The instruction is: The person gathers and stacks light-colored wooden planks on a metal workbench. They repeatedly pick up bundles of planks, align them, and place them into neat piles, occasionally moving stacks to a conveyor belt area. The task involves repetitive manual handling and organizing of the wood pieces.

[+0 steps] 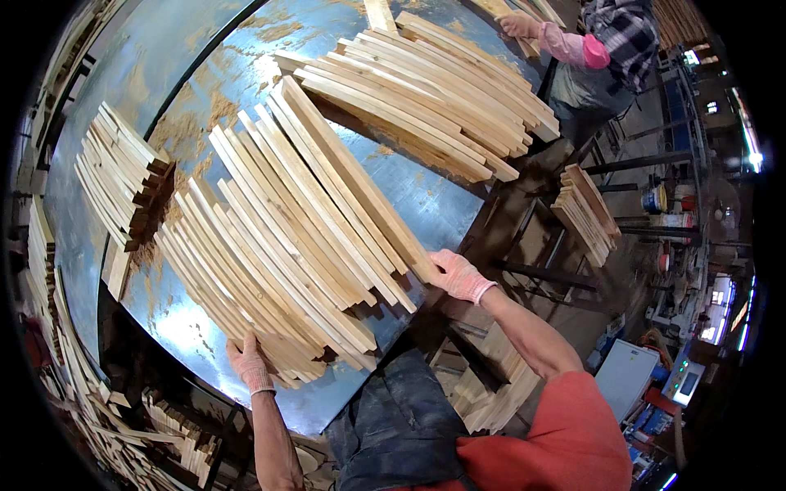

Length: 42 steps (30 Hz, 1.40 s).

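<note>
At the far left and lower left of the frame, loose strips [90, 425] lie heaped beyond the bench [426, 176]. Its metal top is blue-grey and shiny, dusted with patches of sawdust [184, 131], and a dark seam [196, 74] cuts across it in the upper left. A small stack [119, 176] sits on the left part of the bench.

Your gloved left hand [248, 364], at the lower centre-left, touches the near left side of the slats [278, 237]; its fingers are partly extended, and you can't tell here whether they grip. The slats lie side by side across the middle of the bench, their ends uneven. Your gloved right hand [463, 277], right of centre, has its fingers against the near end of the thicker outer slat [360, 180]; their closure can't be told either.

Above, a second batch [426, 90] rests on the bench at upper centre. At the upper right, a co-worker [614, 49] has one hand on wood. Farther right, you have a short stack of boards [585, 213] among dark metal bars, buckets [655, 198], a grey box [626, 368] at the lower right, and bright lights [752, 155] along the room's edge.
</note>
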Motion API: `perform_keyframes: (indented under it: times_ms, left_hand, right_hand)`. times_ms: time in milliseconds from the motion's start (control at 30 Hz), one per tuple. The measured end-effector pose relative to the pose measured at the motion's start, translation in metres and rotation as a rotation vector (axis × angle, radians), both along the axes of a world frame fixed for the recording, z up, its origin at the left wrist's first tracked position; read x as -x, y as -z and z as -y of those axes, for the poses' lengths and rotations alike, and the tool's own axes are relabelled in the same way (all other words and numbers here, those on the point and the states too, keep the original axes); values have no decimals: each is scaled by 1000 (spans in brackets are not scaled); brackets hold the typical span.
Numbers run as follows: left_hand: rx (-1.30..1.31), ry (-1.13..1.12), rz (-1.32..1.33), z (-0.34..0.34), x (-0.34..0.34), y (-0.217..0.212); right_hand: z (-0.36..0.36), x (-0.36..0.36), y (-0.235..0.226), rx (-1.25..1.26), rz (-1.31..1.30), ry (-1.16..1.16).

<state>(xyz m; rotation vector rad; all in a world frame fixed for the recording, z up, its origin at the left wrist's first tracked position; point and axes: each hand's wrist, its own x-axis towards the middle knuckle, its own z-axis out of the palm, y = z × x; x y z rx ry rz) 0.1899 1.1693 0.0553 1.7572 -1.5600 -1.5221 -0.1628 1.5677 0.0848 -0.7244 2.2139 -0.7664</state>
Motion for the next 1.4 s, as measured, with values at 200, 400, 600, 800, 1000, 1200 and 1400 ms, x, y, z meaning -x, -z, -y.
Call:
perform_keyframes:
  times_ms: [200,400,600,800,1000,1200,1400]
  left_hand:
    - [-27,18,108,-3,5,-14]
    - [171,497,580,19,-3,-20]
    - [365,465,565,63,-23,69]
    - [271,431,409,54,0,55]
    - [35,177,-104,42,12,32]
    - [21,137,-276,14,4,30]
    - [-357,28,-402,0,-4,-8]
  right_hand:
    - [66,48,-37,-235,429,-279]
    - [130,100,31,64,-151,251]
    - [193,135,80,326,-224,377]
    - [227,101,73,561,507,564]
    - [206,103,81,379,787,470]
    - [147,83,81,286,917,493]
    - [114,54,66,314,1160,643]
